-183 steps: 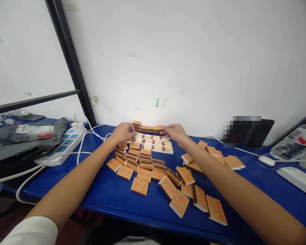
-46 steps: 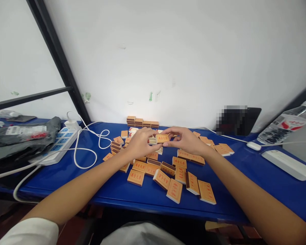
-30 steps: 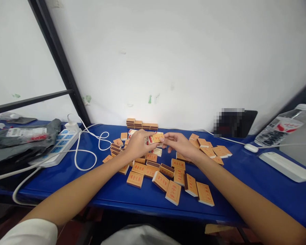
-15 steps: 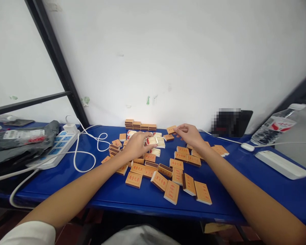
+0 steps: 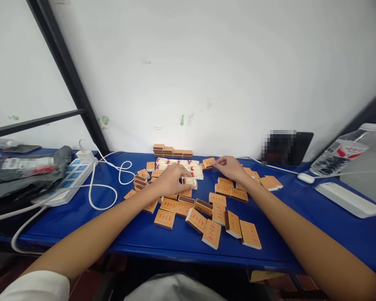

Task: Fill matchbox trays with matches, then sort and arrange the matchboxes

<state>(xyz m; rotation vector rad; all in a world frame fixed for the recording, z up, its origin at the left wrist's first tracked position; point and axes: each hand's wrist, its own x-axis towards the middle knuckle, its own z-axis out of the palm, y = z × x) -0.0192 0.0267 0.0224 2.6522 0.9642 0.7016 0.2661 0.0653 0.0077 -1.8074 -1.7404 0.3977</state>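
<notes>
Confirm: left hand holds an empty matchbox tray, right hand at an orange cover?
Not empty: the head view shows red-tipped matches in the tray. The left hand does hold it, and the right hand is at an orange cover.

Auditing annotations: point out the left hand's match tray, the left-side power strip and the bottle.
Match tray point(image 5: 190, 181): head view, on its filled middle.
Left-side power strip point(image 5: 77, 172): head view, on its socketed top face.
Bottle point(image 5: 347, 150): head view, on its label.

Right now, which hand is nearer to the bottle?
Right. The right hand is left of the bottle, at a matchbox; the left hand is farther left, holding a match tray.
</notes>
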